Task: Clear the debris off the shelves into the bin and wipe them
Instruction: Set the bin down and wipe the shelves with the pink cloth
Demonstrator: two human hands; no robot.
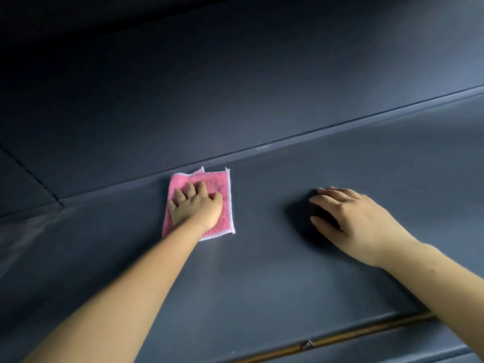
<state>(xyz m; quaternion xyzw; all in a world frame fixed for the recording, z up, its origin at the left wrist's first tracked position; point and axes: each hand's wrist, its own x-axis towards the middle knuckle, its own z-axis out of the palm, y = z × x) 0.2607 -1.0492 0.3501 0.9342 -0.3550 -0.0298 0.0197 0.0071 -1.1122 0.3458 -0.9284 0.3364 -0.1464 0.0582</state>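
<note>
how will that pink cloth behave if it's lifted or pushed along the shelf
Probably floppy: the pink cloth lies folded, a second layer's corner showing at its far edge, so it would likely droop and unfold when lifted. Its fuzzy nap may drag on the shelf, so it could bunch unless pressed flat, as the left hand presses it.

No writing, label, brand, number or sign is showing readably anywhere, neither on the grey shelf (262, 271) nor on the pink cloth (218, 179).
</note>
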